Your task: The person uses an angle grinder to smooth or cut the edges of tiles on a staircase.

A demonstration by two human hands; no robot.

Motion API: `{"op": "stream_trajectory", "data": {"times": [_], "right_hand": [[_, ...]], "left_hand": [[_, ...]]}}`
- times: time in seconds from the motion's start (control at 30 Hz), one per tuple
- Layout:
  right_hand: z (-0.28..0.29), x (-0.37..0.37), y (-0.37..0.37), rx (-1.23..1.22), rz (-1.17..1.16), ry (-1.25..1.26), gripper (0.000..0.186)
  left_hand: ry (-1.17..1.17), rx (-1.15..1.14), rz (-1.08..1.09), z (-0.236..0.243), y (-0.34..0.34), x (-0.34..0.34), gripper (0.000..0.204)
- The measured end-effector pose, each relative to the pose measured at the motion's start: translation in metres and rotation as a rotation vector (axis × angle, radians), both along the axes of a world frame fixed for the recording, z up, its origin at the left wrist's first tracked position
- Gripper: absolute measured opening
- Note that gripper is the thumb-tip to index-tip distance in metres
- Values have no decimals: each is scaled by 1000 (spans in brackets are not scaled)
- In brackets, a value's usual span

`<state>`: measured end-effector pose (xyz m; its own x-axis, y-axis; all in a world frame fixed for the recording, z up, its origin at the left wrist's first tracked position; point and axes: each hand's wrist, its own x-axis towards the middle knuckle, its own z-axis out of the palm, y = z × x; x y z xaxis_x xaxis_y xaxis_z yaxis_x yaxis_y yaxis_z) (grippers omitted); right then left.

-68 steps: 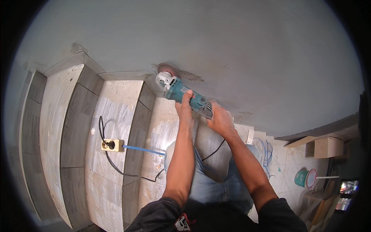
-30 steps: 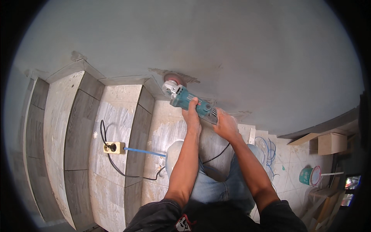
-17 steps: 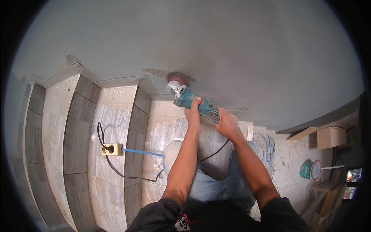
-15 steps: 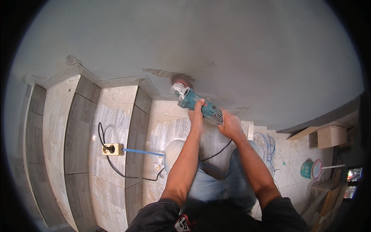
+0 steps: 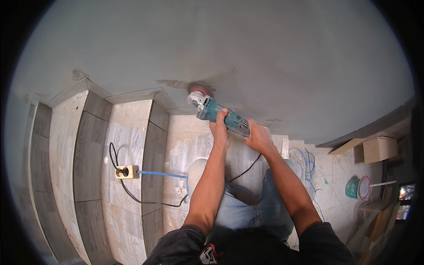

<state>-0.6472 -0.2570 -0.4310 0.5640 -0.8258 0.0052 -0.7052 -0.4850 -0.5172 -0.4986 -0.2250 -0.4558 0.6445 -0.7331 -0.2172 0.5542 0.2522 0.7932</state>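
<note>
In the head view, the person's left hand [image 5: 219,129] is wrapped around the middle of a teal angle grinder [image 5: 231,119], thumb over the top, while the right hand [image 5: 259,135] is closed around its rear end. The grinder slants up and leftward above the wood-look tiled steps [image 5: 132,128], its reddish disc [image 5: 201,87] against the grey wall [image 5: 282,57], beside a rough patch [image 5: 171,83]. On a step to the left lies a cream socket block [image 5: 128,172] with a black plug in it and a blue cable [image 5: 161,174] leading right. A green bucket [image 5: 352,188] and a cardboard box [image 5: 380,149] are at far right.
</note>
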Motion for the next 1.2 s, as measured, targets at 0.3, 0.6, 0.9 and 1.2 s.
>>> {"op": "stream_trajectory", "data": {"times": [0.3, 0.6, 0.9, 1.2], "right_hand": [[-18, -53, 8, -13, -75, 98, 54], [-19, -44, -5, -91, -33, 31, 51], [-32, -63, -2, -81, -43, 85, 52], [-33, -57, -16, -150, 24, -24, 56]], "left_hand": [[79, 221, -305, 2, 11, -40, 40], [162, 132, -186, -1, 1, -38, 40], [73, 260, -357, -3, 7, -46, 44], [101, 157, -199, 2, 0, -44, 29]]}}
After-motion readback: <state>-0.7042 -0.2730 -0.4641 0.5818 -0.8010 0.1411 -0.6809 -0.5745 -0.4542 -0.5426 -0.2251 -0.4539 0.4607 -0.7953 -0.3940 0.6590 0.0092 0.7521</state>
